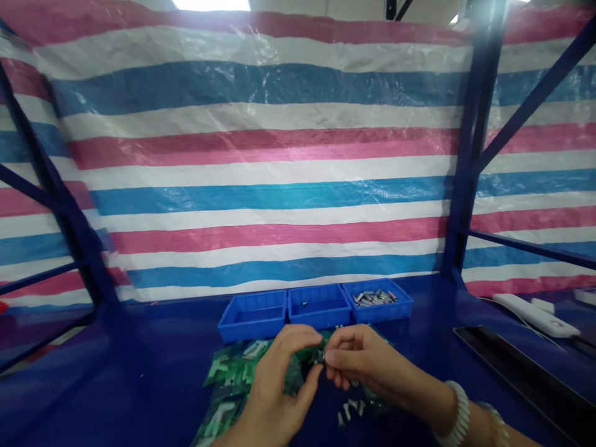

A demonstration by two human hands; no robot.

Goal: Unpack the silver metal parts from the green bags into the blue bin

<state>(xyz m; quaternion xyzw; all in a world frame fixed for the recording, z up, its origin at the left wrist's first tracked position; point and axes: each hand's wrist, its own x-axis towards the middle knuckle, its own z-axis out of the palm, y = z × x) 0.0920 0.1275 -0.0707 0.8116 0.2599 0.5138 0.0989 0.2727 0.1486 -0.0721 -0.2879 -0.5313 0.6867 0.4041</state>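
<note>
Near the front middle of the blue table, my left hand [284, 385] has its thumb and fingers curved apart, the thumb tip close to a small dark metallic part [320, 357]. My right hand [356, 357] pinches that part between thumb and forefinger, its other fingers curled. Green-tinted plastic bags [237, 372] with small pieces lie under and left of my left hand. Several small silvery pieces [351, 408] are scattered on the table below my right hand. The part's exact shape is too small to tell.
Behind my hands stand three blue bins: the left one [254, 315], the middle one [320, 305] with one small piece, and the right one [393, 307] holding metal parts. A long black panel [521, 379] and a white device [535, 315] lie right. Blue posts frame a striped sheet.
</note>
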